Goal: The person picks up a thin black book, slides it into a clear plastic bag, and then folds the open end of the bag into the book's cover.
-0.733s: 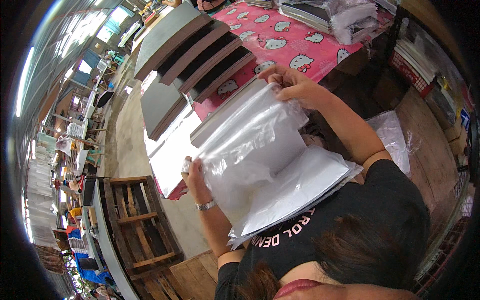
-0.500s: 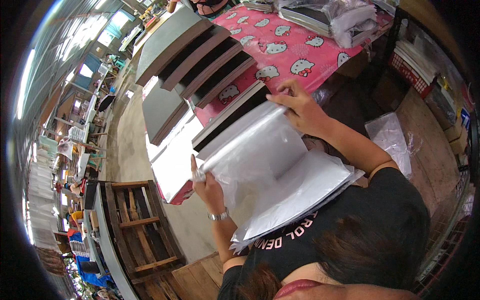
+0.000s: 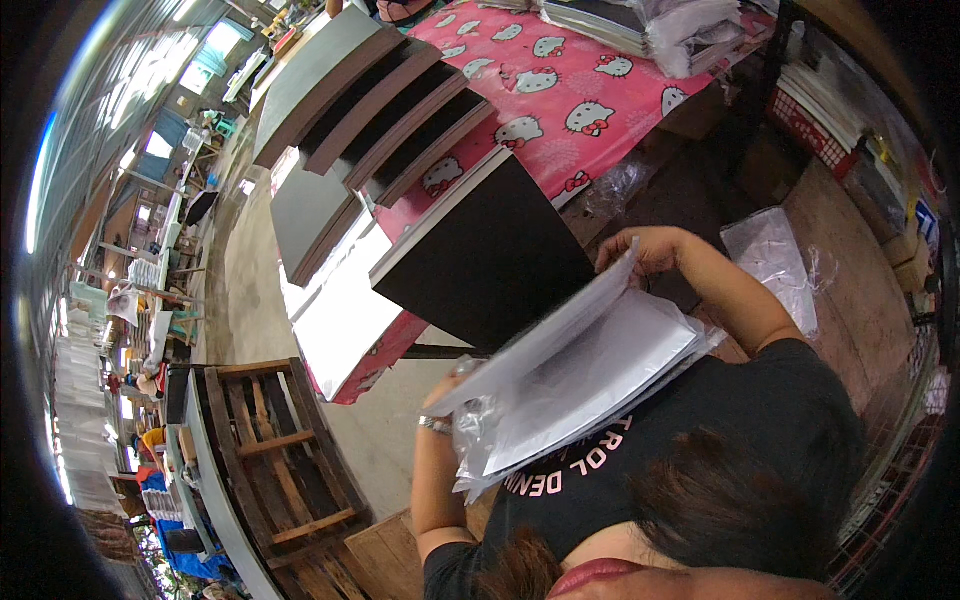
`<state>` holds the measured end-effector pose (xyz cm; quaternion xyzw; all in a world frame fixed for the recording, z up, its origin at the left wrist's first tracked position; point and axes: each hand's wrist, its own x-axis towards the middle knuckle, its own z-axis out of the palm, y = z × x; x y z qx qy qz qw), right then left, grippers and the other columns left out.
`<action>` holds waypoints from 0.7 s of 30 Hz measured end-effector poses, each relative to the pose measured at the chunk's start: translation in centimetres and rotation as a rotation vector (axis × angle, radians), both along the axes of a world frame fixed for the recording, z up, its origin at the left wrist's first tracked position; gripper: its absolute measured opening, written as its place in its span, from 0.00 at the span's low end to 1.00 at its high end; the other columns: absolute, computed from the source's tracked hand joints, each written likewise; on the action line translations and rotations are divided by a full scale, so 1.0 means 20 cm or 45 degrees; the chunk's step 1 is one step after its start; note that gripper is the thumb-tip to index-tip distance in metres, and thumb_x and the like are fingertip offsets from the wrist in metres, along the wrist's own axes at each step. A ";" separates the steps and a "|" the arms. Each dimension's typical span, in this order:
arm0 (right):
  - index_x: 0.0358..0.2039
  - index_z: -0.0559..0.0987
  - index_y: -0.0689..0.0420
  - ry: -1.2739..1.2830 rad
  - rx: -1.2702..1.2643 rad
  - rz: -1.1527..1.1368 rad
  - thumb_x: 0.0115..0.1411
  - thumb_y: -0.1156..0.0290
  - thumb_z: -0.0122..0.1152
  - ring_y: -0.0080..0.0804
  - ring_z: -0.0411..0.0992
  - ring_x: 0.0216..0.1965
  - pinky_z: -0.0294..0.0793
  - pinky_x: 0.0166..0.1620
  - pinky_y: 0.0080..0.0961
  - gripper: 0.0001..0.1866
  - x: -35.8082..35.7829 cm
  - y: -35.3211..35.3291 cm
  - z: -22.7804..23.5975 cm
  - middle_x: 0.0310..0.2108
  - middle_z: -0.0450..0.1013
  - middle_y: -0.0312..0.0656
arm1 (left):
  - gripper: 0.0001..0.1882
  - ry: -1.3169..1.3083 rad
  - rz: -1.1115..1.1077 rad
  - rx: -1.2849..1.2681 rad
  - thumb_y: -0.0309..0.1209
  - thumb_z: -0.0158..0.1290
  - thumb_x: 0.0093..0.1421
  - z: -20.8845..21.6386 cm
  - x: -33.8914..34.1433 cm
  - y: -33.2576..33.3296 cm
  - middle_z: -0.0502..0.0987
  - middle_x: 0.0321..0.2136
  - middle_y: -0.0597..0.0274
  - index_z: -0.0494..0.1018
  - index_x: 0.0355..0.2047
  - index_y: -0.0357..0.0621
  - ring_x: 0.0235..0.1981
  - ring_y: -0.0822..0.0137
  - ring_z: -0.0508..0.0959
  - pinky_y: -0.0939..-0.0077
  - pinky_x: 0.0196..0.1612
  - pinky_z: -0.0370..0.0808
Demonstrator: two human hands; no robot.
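Observation:
Between my hands a clear plastic bag with a white sheet in it (image 3: 545, 328) is held at a tilt. My right hand (image 3: 645, 248) is closed on its upper right edge. My left hand (image 3: 448, 387), a metal watch on its wrist, grips the lower left end; the plastic hides most of its fingers. Under the held bag, a stack of similar plastic-covered white sheets (image 3: 590, 400) rests against my body. Just past it, a thick black-topped stack of boards (image 3: 485, 245) juts over the near edge of the table.
A pink patterned cloth (image 3: 545, 135) covers the table. Several grey and black board stacks (image 3: 385, 120) lie staggered at its left, beside a bright white surface (image 3: 345, 310). Plastic-wrapped bundles (image 3: 690, 40) sit at the far right. A wooden pallet (image 3: 275, 440) stands at the lower left.
Both hands have drawn the plastic bag back toward my body, down over the lap stack. The black top of the near board stack is now uncovered.

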<state>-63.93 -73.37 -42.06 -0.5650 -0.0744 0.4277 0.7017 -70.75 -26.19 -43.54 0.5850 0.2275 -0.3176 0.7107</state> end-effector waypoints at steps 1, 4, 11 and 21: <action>0.39 0.76 0.60 0.128 0.029 -0.020 0.49 0.73 0.65 0.29 0.74 0.37 0.73 0.39 0.25 0.16 0.00 -0.02 -0.15 0.34 0.75 0.40 | 0.15 0.007 0.015 0.037 0.25 0.56 0.53 -0.09 0.00 -0.01 0.76 0.34 0.61 0.71 0.42 0.38 0.33 0.70 0.76 0.76 0.36 0.74; 0.37 0.78 0.59 0.075 -0.321 0.047 0.50 0.72 0.62 0.28 0.73 0.32 0.71 0.35 0.25 0.13 0.05 -0.07 -0.54 0.32 0.75 0.38 | 0.15 0.038 0.039 0.213 0.24 0.55 0.52 -0.33 -0.04 0.01 0.76 0.35 0.61 0.71 0.42 0.38 0.34 0.69 0.76 0.75 0.36 0.74; 0.38 0.75 0.62 -0.312 -0.734 0.012 0.54 0.68 0.61 0.31 0.72 0.29 0.73 0.33 0.30 0.14 0.20 -0.05 -0.31 0.30 0.72 0.39 | 0.17 -0.152 0.341 0.638 0.22 0.55 0.52 -0.44 -0.18 0.22 0.75 0.37 0.61 0.70 0.43 0.38 0.35 0.68 0.76 0.75 0.38 0.74; 0.57 0.63 0.62 -1.440 0.139 -0.087 0.52 0.58 0.67 0.38 0.72 0.44 0.71 0.47 0.31 0.37 0.03 0.74 0.85 0.43 0.72 0.51 | 0.22 -1.335 0.320 -0.299 0.18 0.53 0.46 0.91 -0.10 -0.38 0.72 0.41 0.57 0.68 0.45 0.37 0.43 0.64 0.71 0.68 0.52 0.67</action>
